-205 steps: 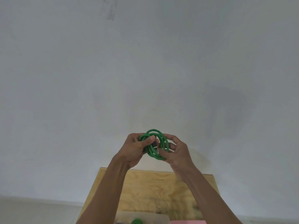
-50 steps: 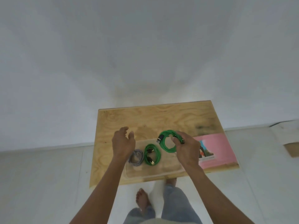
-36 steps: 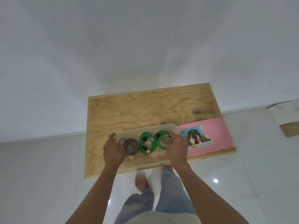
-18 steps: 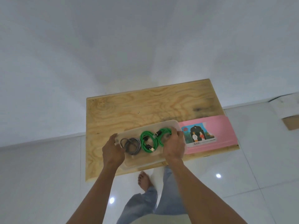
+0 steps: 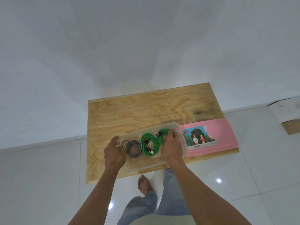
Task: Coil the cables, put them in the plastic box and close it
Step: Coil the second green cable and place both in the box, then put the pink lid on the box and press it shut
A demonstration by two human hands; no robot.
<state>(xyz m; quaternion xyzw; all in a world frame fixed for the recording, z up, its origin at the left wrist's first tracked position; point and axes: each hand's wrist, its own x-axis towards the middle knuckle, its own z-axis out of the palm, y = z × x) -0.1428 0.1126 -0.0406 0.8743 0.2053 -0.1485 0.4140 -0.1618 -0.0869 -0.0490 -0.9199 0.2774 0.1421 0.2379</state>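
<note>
A clear plastic box [image 5: 146, 162] lies on the near part of a plywood table [image 5: 129, 111]. Inside it, from left to right, are a grey coiled cable [image 5: 132, 147], a green coiled cable [image 5: 148, 145] and a second green coil [image 5: 162, 133]. My left hand [image 5: 114, 154] grips the box's left end, thumb on the rim. My right hand [image 5: 172, 148] reaches into the box's right end, fingers closed on the second green coil and covering most of it. A pink lid [image 5: 211, 137] with a picture label lies flat just right of the box.
The table stands against a white wall on a glossy white tiled floor. My legs and a bare foot [image 5: 143, 184] are below the table's near edge. A cardboard box [image 5: 290, 126] sits on the floor at far right.
The green coil was held up in both hands, then my right hand carried it down into the box's right end. My left hand took hold of the box's left end. The view tilted down.
</note>
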